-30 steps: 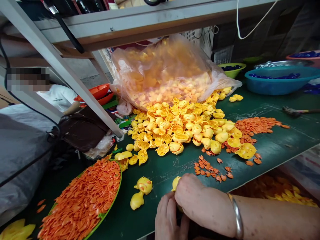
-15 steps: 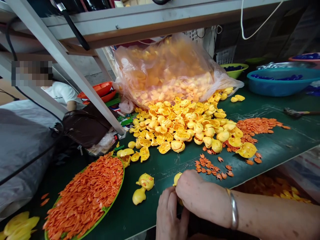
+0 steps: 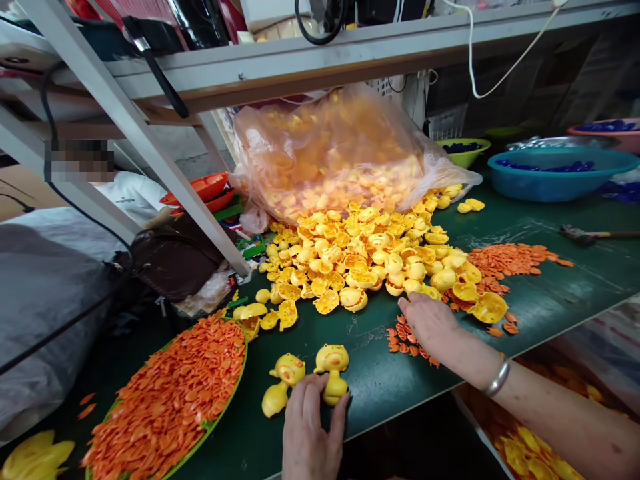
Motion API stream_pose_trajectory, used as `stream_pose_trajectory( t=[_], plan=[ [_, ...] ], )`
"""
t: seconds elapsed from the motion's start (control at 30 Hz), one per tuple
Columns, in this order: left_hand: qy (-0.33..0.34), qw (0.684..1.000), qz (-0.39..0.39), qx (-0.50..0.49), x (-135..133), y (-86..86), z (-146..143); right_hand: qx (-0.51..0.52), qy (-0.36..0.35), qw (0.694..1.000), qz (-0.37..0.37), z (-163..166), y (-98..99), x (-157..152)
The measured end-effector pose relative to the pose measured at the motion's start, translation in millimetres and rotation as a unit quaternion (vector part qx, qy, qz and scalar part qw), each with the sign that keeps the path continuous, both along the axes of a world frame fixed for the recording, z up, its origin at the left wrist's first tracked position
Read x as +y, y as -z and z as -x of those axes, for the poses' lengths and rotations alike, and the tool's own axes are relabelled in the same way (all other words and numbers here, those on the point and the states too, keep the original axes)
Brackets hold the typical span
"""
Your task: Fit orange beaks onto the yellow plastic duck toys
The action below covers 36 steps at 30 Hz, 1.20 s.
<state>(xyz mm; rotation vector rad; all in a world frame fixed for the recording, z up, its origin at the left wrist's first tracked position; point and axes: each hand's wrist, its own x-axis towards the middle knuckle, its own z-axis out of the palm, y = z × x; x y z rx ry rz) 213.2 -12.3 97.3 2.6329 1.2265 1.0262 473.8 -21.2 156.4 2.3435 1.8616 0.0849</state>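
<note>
My left hand (image 3: 311, 427), at the front edge of the table, has its fingers and thumb around the lower part of a yellow plastic duck (image 3: 333, 360). A second yellow duck (image 3: 289, 369) lies just left of it. My right hand (image 3: 434, 325) reaches over small orange pieces (image 3: 404, 337), its fingers stretched toward the near edge of a heap of yellow plastic shells (image 3: 350, 260). Nothing shows in the right hand, though its fingertips are partly hidden.
An oval green tray (image 3: 244, 363) heaped with flat orange pieces stands left. Behind the shells lies a clear plastic bag (image 3: 340, 147). More orange pieces (image 3: 510, 260), a blue basin (image 3: 555, 177) and a brush-like tool (image 3: 580, 235) are right. A person (image 3: 133, 193) sits far left.
My hands have parted. My left hand has set the duck down beside the other one, and my right hand has moved right and away toward the shell heap. The view has shifted slightly.
</note>
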Motion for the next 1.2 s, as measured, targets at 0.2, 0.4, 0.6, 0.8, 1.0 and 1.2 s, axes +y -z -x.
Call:
stream_pose_trajectory(
  t=[0.2,0.4,0.6,0.8,1.0,1.2],
  plan=[
    [-0.007,1.0,0.011,0.007,-2.4,-1.8,-1.9,-0.026,-0.01,1.0,0.007,-5.9,9.8,7.1],
    [-0.007,1.0,0.013,0.001,-1.8,-4.8,-2.4,-0.021,-0.027,0.999,-0.011,-10.0,11.0,-1.0],
    [-0.009,1.0,0.002,0.007,-2.2,-3.0,-2.3,0.037,-0.041,0.997,-0.046,-12.2,10.1,-10.2],
    [0.011,1.0,-0.002,0.028,-2.9,-2.9,3.9,0.169,0.002,0.977,-0.13,-15.6,11.4,-15.5],
    [0.017,0.998,-0.053,0.002,-14.3,-26.3,-15.3,0.725,0.062,0.676,-0.116,27.8,5.4,-29.9],
    [0.095,0.986,0.037,-0.13,-24.0,-43.6,-44.0,0.809,0.038,0.583,-0.065,62.5,-3.2,-44.3]
  ],
)
